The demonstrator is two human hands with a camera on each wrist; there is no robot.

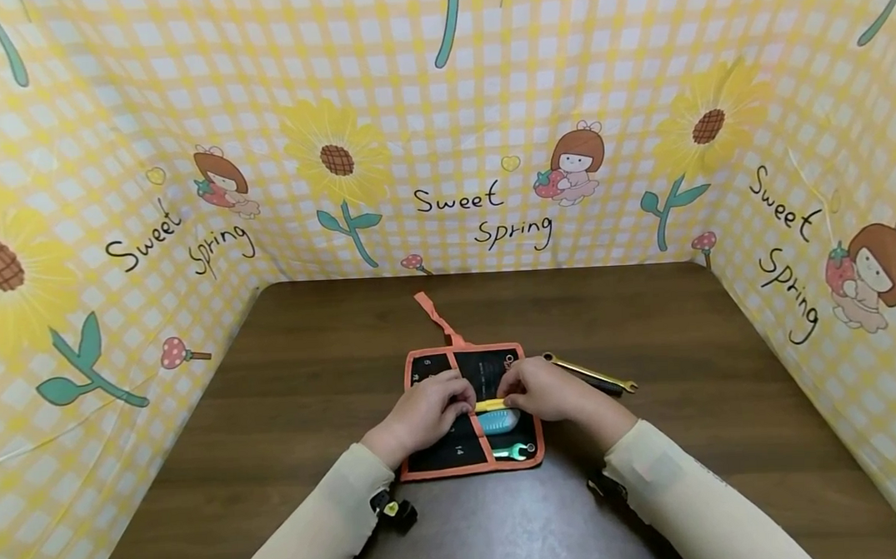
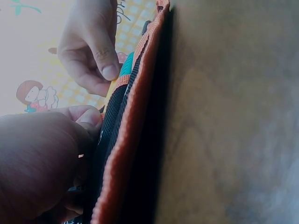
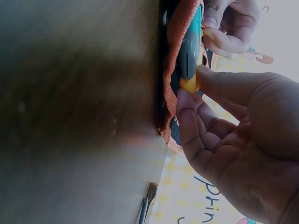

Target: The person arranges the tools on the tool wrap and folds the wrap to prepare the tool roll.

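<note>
Right hand (image 1: 546, 389) pinches the yellow tool (image 1: 491, 405) by its end; left hand (image 1: 427, 410) pinches the pocket's orange edge (image 1: 479, 428). The tool lies over the pouch (image 1: 437, 458), beside the blue handle (image 1: 499, 422). A sagging edge could snag it; that handle's crowding could jam it!

The right grip (image 3: 236, 135), toward three o'clock, pinches the end of a yellow tool (image 3: 190, 84). Just beside it, toward one, sits a grey-and-teal handle (image 3: 188, 53) in an orange-edged pouch (image 3: 169, 74). Left grip (image 3: 233, 25): half past one; tabletop (image 3: 70, 116): nine; metal tool (image 3: 152, 191): six.
</note>
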